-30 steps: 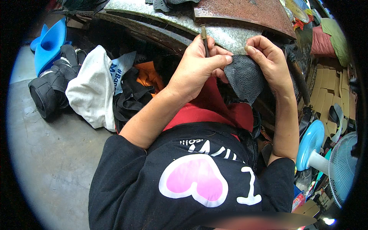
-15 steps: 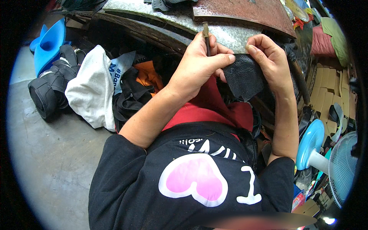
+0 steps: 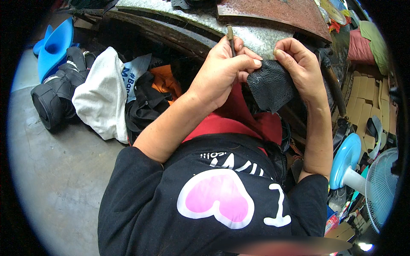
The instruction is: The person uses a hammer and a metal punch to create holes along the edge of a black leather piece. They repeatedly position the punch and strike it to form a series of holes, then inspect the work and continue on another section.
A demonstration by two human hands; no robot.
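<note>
A small piece of black grained leather [image 3: 272, 87] hangs between my two hands, its lower end coming to a point. My left hand [image 3: 220, 70] pinches its upper left edge between thumb and forefinger. Tucked in the same fingers is a slim tool with a dark shaft and a worn brownish end [image 3: 230, 35] pointing up and away; its lower part is hidden in the hand. At the upper right corner, my right hand [image 3: 301, 64] pinches the leather with thumb and forefinger, other fingers curled.
Beyond my hands lie a pale worn work surface [image 3: 252, 40] and a reddish-brown board [image 3: 273, 17]. Black sandals [image 3: 47, 106], a white cloth [image 3: 100, 96] and a blue plastic object [image 3: 57, 49] are on the left. A fan [image 3: 382, 187] and flattened cardboard [image 3: 363, 100] occupy the right.
The leather has turned slightly, and its left edge now bulges outward more. Both hands keep their pinch in nearly the same place.
</note>
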